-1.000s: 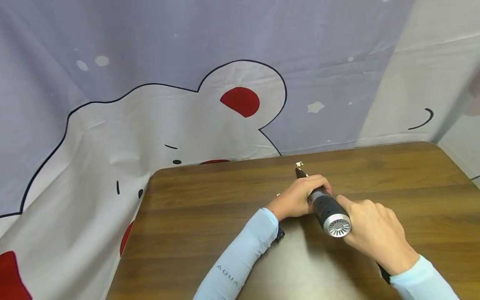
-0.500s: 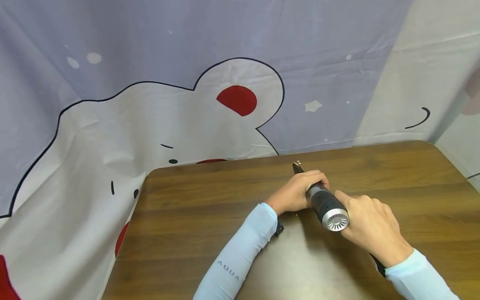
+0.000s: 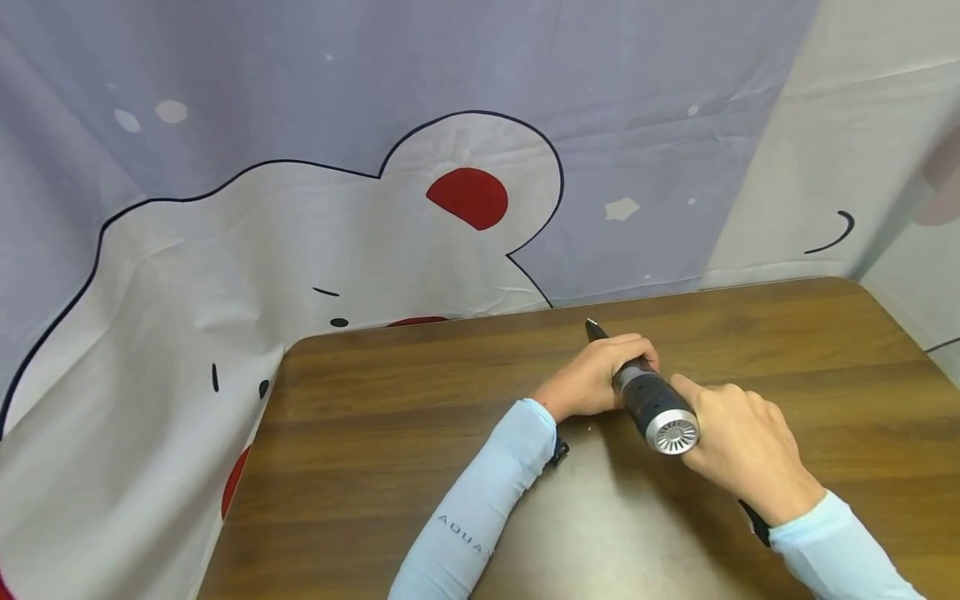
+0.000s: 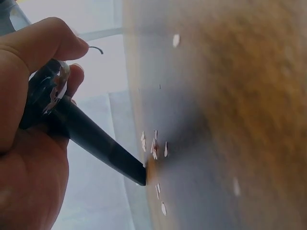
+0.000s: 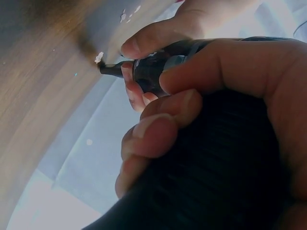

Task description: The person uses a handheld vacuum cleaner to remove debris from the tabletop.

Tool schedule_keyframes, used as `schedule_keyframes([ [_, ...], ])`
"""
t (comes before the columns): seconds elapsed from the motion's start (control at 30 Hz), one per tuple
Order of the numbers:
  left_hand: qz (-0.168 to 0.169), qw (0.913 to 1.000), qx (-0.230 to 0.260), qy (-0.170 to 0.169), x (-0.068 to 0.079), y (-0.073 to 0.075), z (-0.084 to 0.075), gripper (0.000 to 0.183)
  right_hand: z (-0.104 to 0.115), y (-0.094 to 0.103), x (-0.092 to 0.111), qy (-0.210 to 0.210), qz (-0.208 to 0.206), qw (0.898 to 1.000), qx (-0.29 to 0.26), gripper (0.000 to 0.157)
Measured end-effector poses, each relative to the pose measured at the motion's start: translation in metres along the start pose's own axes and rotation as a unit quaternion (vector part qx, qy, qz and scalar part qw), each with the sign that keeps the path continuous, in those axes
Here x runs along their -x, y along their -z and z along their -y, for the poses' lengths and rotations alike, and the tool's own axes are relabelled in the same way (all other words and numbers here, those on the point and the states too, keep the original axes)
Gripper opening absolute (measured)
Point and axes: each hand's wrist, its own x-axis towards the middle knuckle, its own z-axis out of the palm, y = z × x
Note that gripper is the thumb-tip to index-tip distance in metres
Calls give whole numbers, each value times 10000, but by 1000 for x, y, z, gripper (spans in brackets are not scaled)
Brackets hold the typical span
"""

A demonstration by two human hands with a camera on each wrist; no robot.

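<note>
L hand (image 3: 600, 375) & R hand (image 3: 750, 442) grip blk handheld vac (image 3: 649, 402) w/ silver vented end (image 3: 673, 432), slim tapered nozzle (image 4: 108, 146).

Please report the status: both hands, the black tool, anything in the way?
Left hand holds black tool near nozzle, right hand grips its handle. Nozzle angled down to tabletop; white bits close by. Nothing seen blocking.

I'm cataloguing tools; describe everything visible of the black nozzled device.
The device looks like a handheld vacuum: dark and plastic-looking, with a silver slotted end cap, ribbed handle and black nozzle. It slants downward, tip at or just above the table. The left hand grips its front, the right hand its handle.
</note>
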Motion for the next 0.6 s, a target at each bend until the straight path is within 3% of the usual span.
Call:
schedule_keyframes([
  [0.33,55,10000,-2,52,3,-2,-3,40,3,2,5,-66,114,9999,60,31],
  [0.6,18,10000,-31,59,15,-7,-13,40,7,2,14,105,36,9998,156,33],
])
